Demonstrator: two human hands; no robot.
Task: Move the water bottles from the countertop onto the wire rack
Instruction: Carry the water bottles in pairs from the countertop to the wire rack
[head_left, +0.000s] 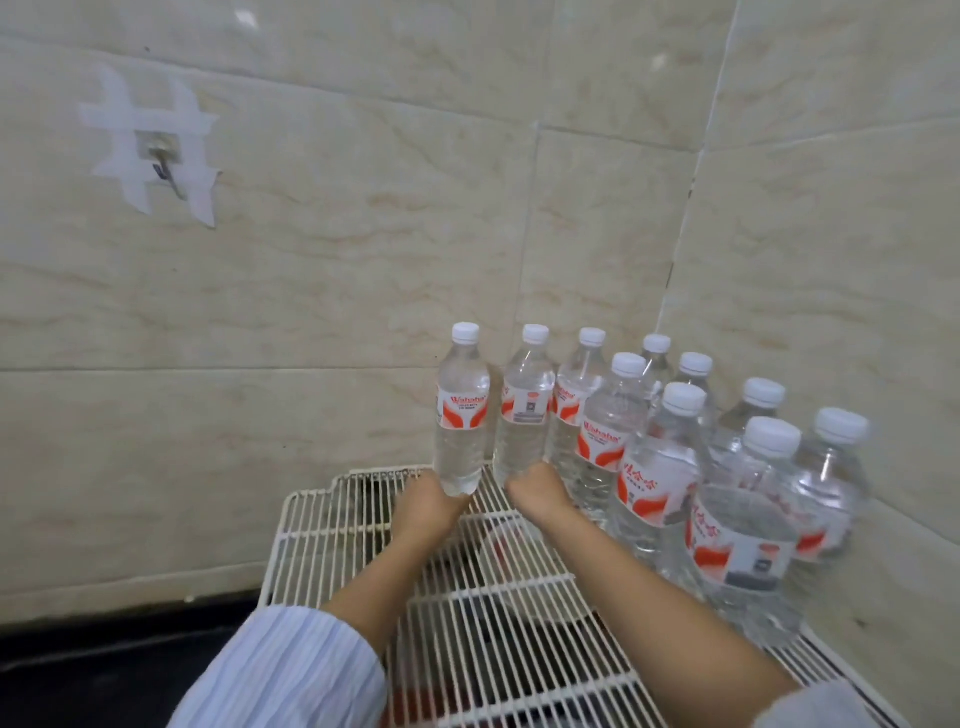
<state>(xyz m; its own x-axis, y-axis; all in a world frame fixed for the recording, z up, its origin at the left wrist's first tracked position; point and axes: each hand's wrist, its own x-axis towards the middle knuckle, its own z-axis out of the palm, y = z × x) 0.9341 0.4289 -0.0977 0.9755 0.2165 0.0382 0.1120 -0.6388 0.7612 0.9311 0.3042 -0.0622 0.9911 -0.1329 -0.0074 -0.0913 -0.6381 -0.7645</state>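
A white wire rack (332, 530) fills the lower middle of the head view, set in a tiled corner. Several clear water bottles (660, 467) with white caps and red-and-white labels stand upright on its right side. My left hand (426, 509) grips the base of one bottle (462, 410) and holds it upright over the rack's far edge. My right hand (540, 493) grips the bottom of a second bottle (525, 410), upright right beside the standing group. My fingers are hidden behind the bottles.
Beige tiled walls (311, 312) close in behind and to the right of the rack. A metal hook (163, 161) taped with white strips hangs on the left wall. A dark countertop (104, 670) lies at lower left. Striped sleeves cover both forearms.
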